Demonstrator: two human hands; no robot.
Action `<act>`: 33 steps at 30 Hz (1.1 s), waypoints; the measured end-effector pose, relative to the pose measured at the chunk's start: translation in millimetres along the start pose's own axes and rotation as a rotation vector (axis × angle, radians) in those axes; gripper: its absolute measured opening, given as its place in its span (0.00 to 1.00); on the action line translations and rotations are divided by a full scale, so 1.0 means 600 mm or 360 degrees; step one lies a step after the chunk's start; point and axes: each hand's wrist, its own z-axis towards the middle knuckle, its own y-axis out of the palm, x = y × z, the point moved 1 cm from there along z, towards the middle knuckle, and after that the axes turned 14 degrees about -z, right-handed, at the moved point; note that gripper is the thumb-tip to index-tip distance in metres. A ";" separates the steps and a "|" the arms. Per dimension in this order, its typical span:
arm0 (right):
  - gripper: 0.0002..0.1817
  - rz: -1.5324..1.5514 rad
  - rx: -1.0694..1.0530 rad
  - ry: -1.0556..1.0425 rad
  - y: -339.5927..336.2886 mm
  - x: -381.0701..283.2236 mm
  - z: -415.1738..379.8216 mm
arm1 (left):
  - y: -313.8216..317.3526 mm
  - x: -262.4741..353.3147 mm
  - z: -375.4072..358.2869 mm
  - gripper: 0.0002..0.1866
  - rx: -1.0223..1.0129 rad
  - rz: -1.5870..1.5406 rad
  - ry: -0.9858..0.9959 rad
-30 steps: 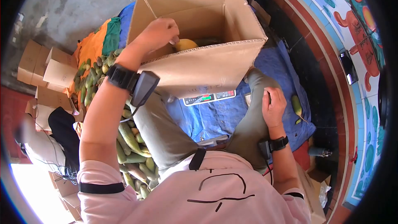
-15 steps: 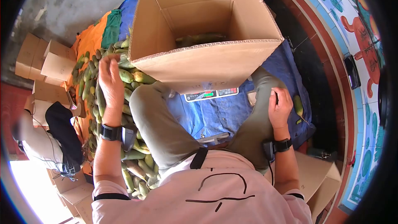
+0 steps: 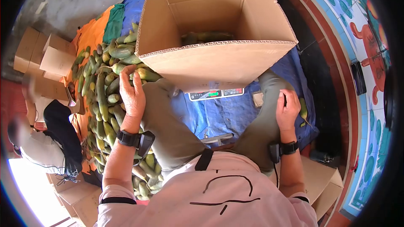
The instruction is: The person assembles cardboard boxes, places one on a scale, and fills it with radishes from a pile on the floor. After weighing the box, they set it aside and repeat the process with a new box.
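My left hand (image 3: 132, 94) is over the heap of green and yellowish cucumbers (image 3: 102, 96), thumb and fingers apart. Its fingertips overlap a green cucumber (image 3: 118, 68) beside the carton, and a yellower cucumber (image 3: 148, 75) lies just past the thumb. On my right knee rests my right hand (image 3: 288, 110), fingers loosely bent and holding nothing. A large open cardboard box (image 3: 219, 63) stands in front of me, with cucumbers (image 3: 208, 37) at its bottom. Below the box's near side shows a digital scale (image 3: 216, 94) with a lit green display.
Blue tarp (image 3: 223, 120) and orange sheet (image 3: 84, 38) cover the floor. A lone cucumber (image 3: 303, 108) lies right of my knee. More cardboard boxes (image 3: 59, 56) stand at left and behind my right arm. Another person (image 3: 44, 147) is at far left. A painted wall (image 3: 368, 101) borders the right.
My left hand has moved right and slightly down, toward the cucumbers by the box. My right hand stays on the knee. The view has shifted slightly.
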 end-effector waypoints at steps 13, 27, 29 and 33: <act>0.04 -0.0047 -0.0123 0.0014 0.001 -0.002 -0.001 | -0.080 -0.099 -0.042 0.09 0.0374 0.0070 -0.0236; 0.05 -0.0099 -0.0186 -0.0032 0.004 -0.012 0.004 | -0.218 -0.354 -0.266 0.21 -0.0004 0.0895 -0.1178; 0.05 -0.0105 -0.0202 -0.0047 0.004 -0.012 0.005 | -0.215 -0.365 -0.254 0.22 -0.0062 0.0998 -0.1147; 0.04 -0.0177 -0.0241 -0.0080 0.007 -0.006 0.003 | -0.199 -0.382 -0.203 0.24 -0.0331 0.1360 -0.1039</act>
